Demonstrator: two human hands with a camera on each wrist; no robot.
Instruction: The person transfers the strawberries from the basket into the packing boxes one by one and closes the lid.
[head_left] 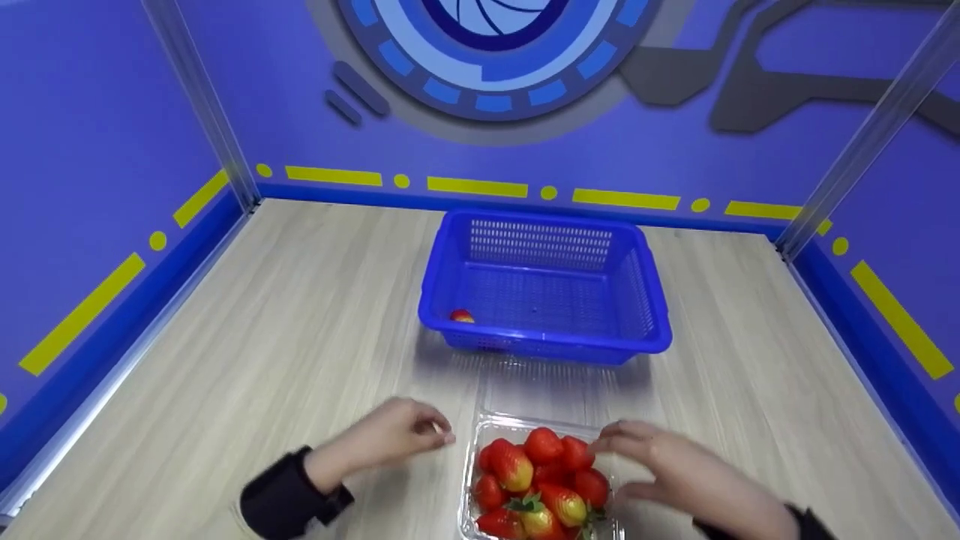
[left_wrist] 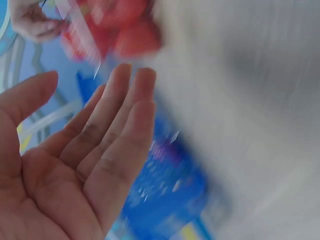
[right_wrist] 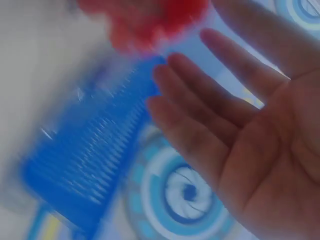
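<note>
A clear plastic box (head_left: 468,480) full of strawberries (head_left: 544,446) lies at the front of the table, its transparent lid folded back toward the basket. Left of the box, the left hand (head_left: 390,435) hovers with nothing in it; its fingers look loosely extended in the left wrist view. The right hand (head_left: 667,461) is at the box's right edge, fingertips overlapping the outermost strawberries in the head view. In the right wrist view its fingers are spread and the palm holds nothing. Behind the box stands a blue basket (head_left: 544,341) with one strawberry (head_left: 462,316) in its near left corner.
The pale wooden table (head_left: 315,300) is bounded by a blue printed back wall (head_left: 487,161) and side walls, with metal posts (head_left: 206,97) at the corners. The basket's raised rim stands between the box and the back wall.
</note>
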